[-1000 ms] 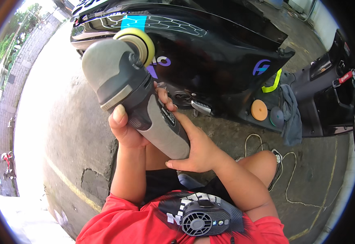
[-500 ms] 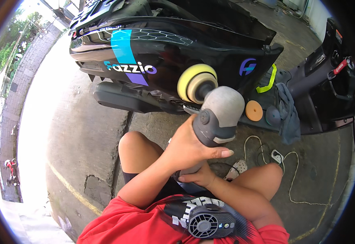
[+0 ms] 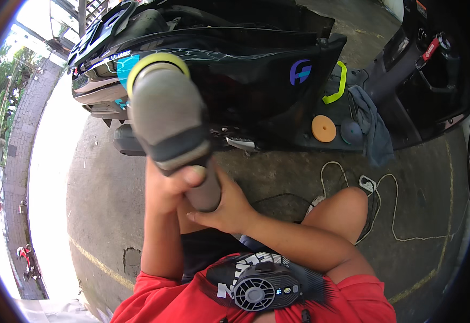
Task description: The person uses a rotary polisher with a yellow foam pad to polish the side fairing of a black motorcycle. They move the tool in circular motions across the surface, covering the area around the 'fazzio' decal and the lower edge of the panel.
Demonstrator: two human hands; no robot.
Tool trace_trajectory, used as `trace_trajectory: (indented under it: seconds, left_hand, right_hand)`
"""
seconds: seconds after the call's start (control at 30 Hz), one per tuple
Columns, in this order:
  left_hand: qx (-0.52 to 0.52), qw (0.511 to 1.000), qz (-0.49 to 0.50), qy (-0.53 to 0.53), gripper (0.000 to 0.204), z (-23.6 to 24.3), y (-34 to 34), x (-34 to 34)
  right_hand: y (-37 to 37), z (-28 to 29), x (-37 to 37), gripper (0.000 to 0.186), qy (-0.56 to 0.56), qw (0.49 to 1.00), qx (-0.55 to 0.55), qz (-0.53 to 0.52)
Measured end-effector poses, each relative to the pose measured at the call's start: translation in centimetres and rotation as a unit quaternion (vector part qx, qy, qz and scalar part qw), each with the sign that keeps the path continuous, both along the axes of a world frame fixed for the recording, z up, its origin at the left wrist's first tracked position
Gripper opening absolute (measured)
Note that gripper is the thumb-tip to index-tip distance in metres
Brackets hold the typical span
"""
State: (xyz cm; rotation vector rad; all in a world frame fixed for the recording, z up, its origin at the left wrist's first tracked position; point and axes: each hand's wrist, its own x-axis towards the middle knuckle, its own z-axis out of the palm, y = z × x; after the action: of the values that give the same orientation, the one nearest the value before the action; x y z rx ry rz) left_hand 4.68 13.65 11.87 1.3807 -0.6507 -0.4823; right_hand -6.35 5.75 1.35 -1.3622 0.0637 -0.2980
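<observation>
Both of my hands hold a grey and black electric polisher [image 3: 171, 110], raised in front of the left part of a black scooter's glossy side panel [image 3: 251, 86]. My left hand [image 3: 165, 188] wraps around it just behind the head, thumb across the top. Lower down, my right hand [image 3: 230, 207] grips the rear handle. The yellow foam pad [image 3: 159, 57] at the far end is mostly hidden behind the tool's head. It overlaps the panel's blue stripe in view; whether the pad touches the panel I cannot tell.
On the scooter's footboard are an orange foam pad [image 3: 323, 128], a dark round pad [image 3: 351, 131], a grey cloth [image 3: 373, 126] and a neon yellow strip [image 3: 337, 86]. A white power socket [image 3: 367, 183] and cords lie on the concrete near my right knee [image 3: 340, 212].
My hands have swung the polisher left along the panel, from its middle to the blue stripe. The tool now appears more upright and larger. The view has shifted slightly.
</observation>
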Motion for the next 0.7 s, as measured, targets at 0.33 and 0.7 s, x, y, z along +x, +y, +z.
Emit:
trace_trajectory:
  seconds: [0.33, 0.7]
  left_hand:
    - [0.371, 0.922, -0.042, -0.102, 0.089, -4.9, -7.7, -6.0]
    - [-0.17, 0.982, -0.077, 0.034, 0.082, -10.4, 2.9, 3.0]
  right_hand:
    - [-1.3, -12.4, -4.3, 0.078, 0.063, 0.957, 0.281, 0.039]
    - [0.3, -4.0, 3.5, 0.071, 0.085, 0.983, -0.141, -0.075]
